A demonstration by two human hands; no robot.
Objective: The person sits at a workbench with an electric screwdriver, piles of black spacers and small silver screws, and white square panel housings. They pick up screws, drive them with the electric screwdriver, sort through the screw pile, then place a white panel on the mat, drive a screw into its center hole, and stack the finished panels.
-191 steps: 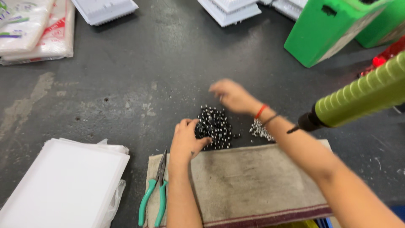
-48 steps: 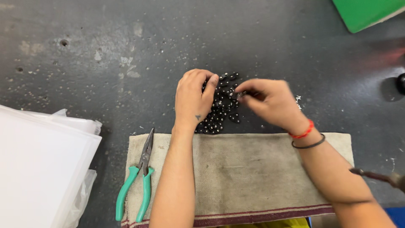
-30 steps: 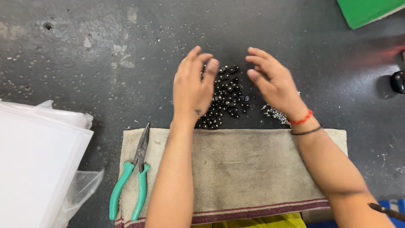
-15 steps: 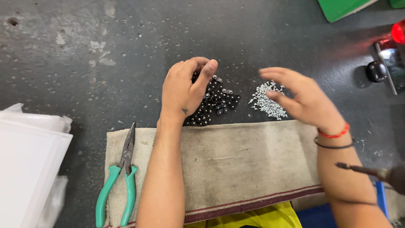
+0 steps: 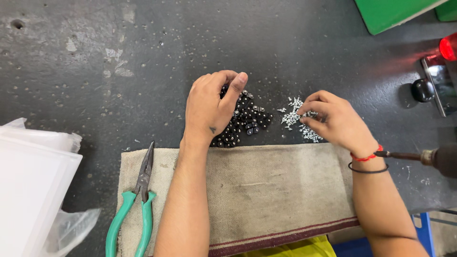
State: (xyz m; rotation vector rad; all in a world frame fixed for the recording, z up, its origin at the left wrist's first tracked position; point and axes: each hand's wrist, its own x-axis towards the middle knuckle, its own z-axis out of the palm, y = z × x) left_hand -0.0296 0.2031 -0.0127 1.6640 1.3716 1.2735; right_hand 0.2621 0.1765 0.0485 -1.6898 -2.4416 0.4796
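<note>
Left hand (image 5: 209,112) rests curled over the pile of small black parts (image 5: 245,119), which lies on the dark desk (image 5: 143,57) just past the cloth's far edge; fingers (image 5: 236,84) bent together over the pile, cannot tell if anything is pinched. Half a second ago this hand sat the same way, barely shifted. Right hand (image 5: 333,121) has dropped onto the heap of small silver screws (image 5: 297,116), at 3 o'clock from the black pile; before, it hovered flat above them, fingers spread. Now thumb and forefinger close together on the screws, a few apparently pinched. Beige cloth (image 5: 266,190) lies at 6 o'clock of both piles, under the forearms. Green-handled pliers (image 5: 135,200) sit on the cloth's left edge. White plastic stack (image 5: 33,190) at 9 o'clock. Powered screwdriver tip (image 5: 409,155) beside the right wrist.
</note>
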